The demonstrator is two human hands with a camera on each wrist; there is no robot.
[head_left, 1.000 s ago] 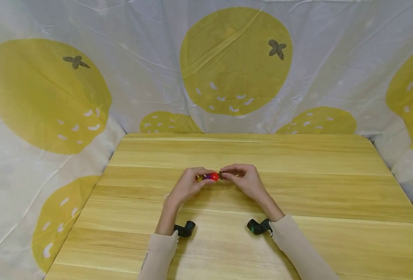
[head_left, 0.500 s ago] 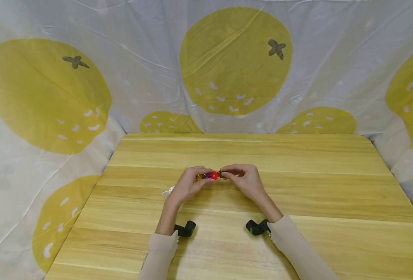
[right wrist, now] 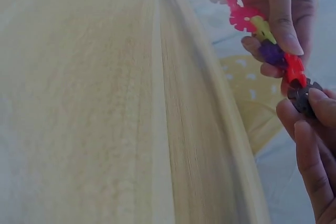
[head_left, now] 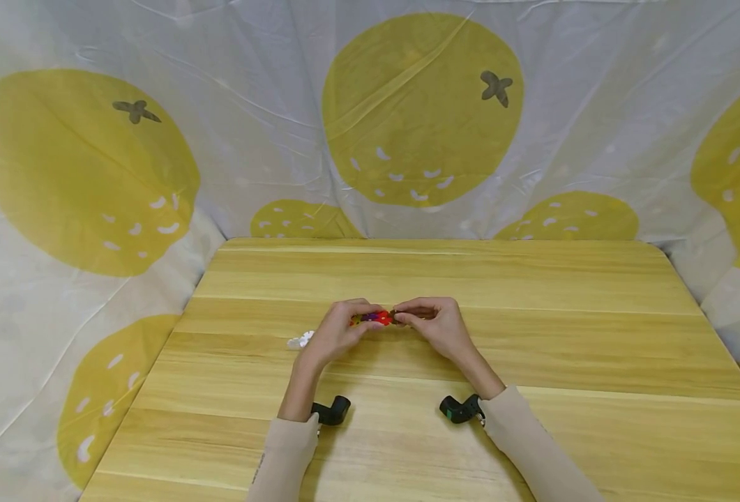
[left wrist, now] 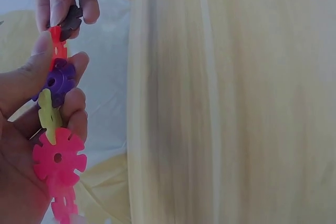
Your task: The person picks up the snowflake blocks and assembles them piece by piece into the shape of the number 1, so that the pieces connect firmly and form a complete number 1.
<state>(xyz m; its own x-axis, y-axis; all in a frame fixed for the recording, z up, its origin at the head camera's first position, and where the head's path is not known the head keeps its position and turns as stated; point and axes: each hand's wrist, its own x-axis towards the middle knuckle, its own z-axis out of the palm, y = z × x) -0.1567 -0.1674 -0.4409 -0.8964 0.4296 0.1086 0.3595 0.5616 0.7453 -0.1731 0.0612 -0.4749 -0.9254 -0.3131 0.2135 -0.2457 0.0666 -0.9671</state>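
My left hand (head_left: 338,326) grips a chain of notched plastic snowflake discs above the wooden table. In the left wrist view, a red disc (left wrist: 59,48) follows a purple disc (left wrist: 55,81), a yellow disc (left wrist: 48,111) and a pink disc (left wrist: 59,157). Thumb and fingers of the left hand pinch the chain near its red end. My right hand (head_left: 435,324) pinches a dark brown or black disc (right wrist: 302,99) against the red one; whether their slots are fully engaged cannot be told. Whitish discs (head_left: 303,339) show beside the left wrist, at the chain's far end.
The light wooden table (head_left: 533,279) spreads beneath both hands. A curtain printed with lemons (head_left: 423,111) hangs behind and to the left of it. Black wrist cameras (head_left: 338,410) stick out inward from both forearms.
The whitish discs beside the left wrist have come further into view, shifting slightly up and left. The right hand has edged slightly left with the dark disc. Both hands keep their hold.
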